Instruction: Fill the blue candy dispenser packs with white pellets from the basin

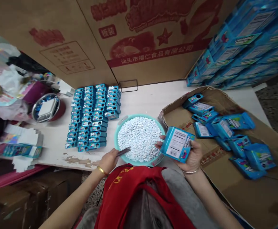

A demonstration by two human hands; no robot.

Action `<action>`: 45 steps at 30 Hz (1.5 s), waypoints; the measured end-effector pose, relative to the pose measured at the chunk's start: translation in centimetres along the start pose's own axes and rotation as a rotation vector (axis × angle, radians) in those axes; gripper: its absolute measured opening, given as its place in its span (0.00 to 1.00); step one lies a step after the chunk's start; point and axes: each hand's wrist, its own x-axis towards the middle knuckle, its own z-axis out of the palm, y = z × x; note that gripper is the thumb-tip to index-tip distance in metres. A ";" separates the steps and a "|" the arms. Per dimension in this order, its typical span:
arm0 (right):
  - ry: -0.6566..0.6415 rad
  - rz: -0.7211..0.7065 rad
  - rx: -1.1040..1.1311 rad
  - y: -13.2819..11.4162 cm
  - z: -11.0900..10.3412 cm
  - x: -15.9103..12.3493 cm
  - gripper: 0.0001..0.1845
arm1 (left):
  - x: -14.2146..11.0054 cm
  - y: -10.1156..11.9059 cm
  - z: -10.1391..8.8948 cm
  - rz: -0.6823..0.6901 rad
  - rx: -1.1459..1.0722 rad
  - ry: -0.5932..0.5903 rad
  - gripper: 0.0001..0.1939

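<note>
Within plastic basin, pebbly white candies

A blue cardboard candy box, tilted, shows its nutrition panel beside white candies.

"What's that thin silver metal strip in the left hand?"
"Can't tell; the hand hides its lower end."
"And the printed panel on the blue cardboard box?"
"Too small to read. The stacked blue boxes run off the picture's top right corner."
</note>
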 end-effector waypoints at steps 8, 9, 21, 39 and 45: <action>0.199 -0.018 -0.259 2.7 -3.4 0.2 0.29 | 7.3 5.6 4.6 -0.028 -0.116 0.138 0.11; 0.208 -0.017 -0.333 2.9 -4.1 0.2 0.27 | 8.1 5.8 4.9 -0.004 -0.142 0.164 0.11; 0.175 -0.258 -0.863 4.5 -6.0 1.5 0.30 | 8.9 4.4 4.3 0.112 -0.286 0.236 0.09; -0.006 -0.759 -1.524 4.3 -1.9 2.8 0.16 | 2.2 7.9 -11.5 0.513 -0.007 0.090 0.12; -0.070 -0.803 -1.608 5.1 -2.0 2.9 0.19 | 2.0 10.9 -13.2 0.431 0.185 0.055 0.08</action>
